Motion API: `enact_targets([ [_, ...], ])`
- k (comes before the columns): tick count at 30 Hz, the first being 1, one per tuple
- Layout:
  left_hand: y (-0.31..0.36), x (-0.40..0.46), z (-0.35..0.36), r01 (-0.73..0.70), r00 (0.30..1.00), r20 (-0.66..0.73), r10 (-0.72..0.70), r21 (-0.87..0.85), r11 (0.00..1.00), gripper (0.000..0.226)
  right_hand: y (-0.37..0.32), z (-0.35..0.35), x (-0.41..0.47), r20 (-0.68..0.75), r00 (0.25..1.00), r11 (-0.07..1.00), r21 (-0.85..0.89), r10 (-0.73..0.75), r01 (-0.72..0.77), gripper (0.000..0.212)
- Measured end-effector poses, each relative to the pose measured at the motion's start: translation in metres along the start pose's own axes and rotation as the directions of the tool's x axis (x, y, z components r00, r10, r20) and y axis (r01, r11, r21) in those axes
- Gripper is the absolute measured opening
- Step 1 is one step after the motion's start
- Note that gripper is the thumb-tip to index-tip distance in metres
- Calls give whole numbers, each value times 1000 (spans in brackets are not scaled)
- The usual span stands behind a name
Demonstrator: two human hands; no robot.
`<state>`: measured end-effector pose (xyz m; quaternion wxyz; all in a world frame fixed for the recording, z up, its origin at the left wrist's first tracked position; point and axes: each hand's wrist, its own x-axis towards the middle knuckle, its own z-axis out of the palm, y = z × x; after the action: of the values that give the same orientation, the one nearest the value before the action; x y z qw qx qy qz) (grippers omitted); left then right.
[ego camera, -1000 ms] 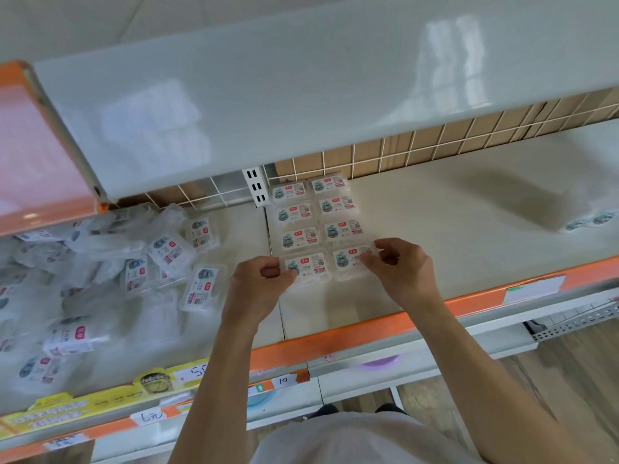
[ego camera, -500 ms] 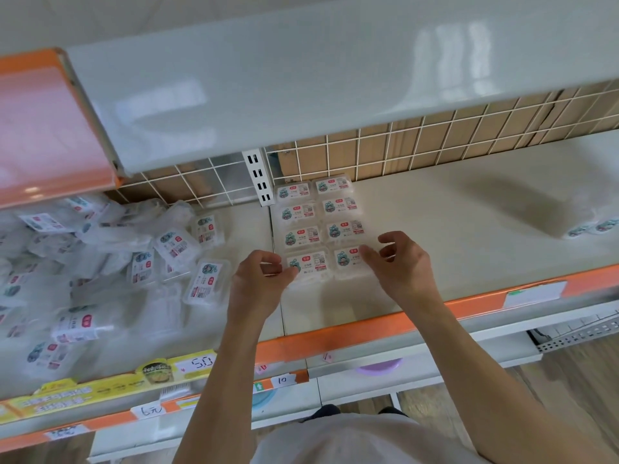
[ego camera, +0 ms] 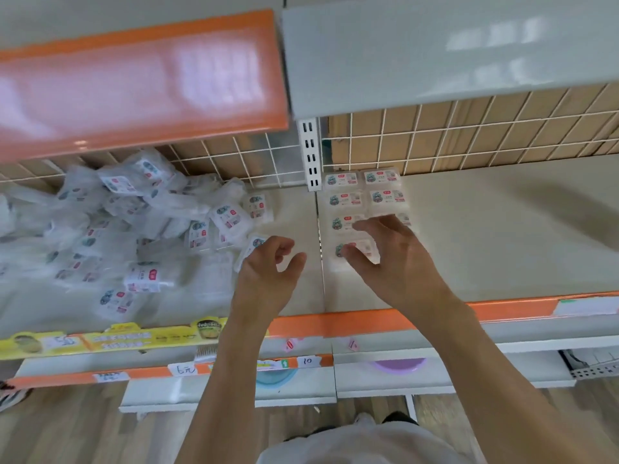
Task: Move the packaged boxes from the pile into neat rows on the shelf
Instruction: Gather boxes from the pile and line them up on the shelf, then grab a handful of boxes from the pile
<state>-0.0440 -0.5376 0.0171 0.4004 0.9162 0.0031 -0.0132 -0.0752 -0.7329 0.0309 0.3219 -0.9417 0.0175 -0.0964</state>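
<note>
A loose pile of clear packaged boxes with white labels fills the left part of the shelf. Two neat rows of the same boxes run from the wire back toward the front, just right of the white upright. My left hand hovers empty over the bare strip between pile and rows, fingers loosely curled, near a box at the pile's edge. My right hand hangs over the front boxes of the rows with fingers spread, holding nothing, and hides part of them.
An upper shelf with an orange panel overhangs the pile. A wire grid back closes the rear. The orange front rail carries price tags. A lower shelf holds coloured bowls.
Both hands have let go of the front boxes of the rows and lifted off. My left hand has moved left toward the pile, and the view has swung left.
</note>
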Motion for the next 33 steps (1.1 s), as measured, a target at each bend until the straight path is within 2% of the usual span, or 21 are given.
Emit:
enact_targets([
  [4, -27, -15, -34, 2, 998, -69, 3, 75, 997, 28, -35, 26, -4, 149, 985, 996, 21, -88, 85, 44],
  [10, -78, -32, -92, 1, 999, -51, 8, 179, 984, 36, -95, 74, -13, 299, 943, 989, 22, -147, 148, 50],
  [15, -119, -41, -145, -8, 998, -61, 19, 187, 982, 36, -150, 118, -19, 323, 930, 985, 37, -173, 170, 53],
  [22, -180, -49, -203, -21, 996, -79, 38, 209, 978, 33, -204, 171, -26, 309, 940, 989, 68, -144, 129, 57],
  [27, -203, -45, -223, -18, 997, -74, 30, 161, 987, 35, -223, 185, -21, 266, 954, 990, 55, -139, 128, 65],
  [33, -216, -33, -227, 13, 995, -95, -2, 121, 993, 34, -221, 202, 1, 303, 950, 998, 5, -69, 70, 73],
])
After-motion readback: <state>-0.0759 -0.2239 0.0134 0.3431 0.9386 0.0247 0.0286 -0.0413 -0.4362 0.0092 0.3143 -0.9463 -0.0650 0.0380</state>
